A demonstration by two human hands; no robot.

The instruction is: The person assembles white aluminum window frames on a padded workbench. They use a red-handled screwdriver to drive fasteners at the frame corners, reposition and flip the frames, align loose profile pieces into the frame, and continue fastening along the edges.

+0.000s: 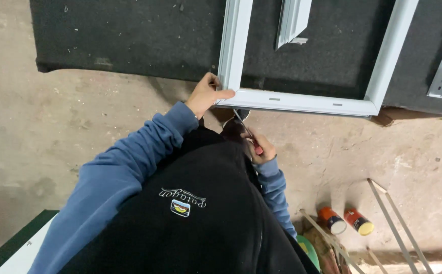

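Closest to my view is the black vest (pixel 216 213) over blue sleeves (pixel 124 172), filling the lower middle of the frame. Past it, my left hand (pixel 207 94) is closed on the near left corner of a white window frame (pixel 302 101), thumb lying along the frame's lower rail. The frame rests flat on the dark felt-covered desk (pixel 130 35), its near rail at the desk edge. My right hand (pixel 261 148) sits lower, just under that corner, fingers wrapped shut around a red-handled screwdriver (pixel 246 133) whose thin metal shaft slants up toward the frame's underside (the tip itself I cannot make out). A short white profile piece (pixel 293 20) lies inside the frame opening. Down on the concrete floor (pixel 53 132) to the right stand two orange spray cans (pixel 345 220), beside some loose metal strips (pixel 398 223).
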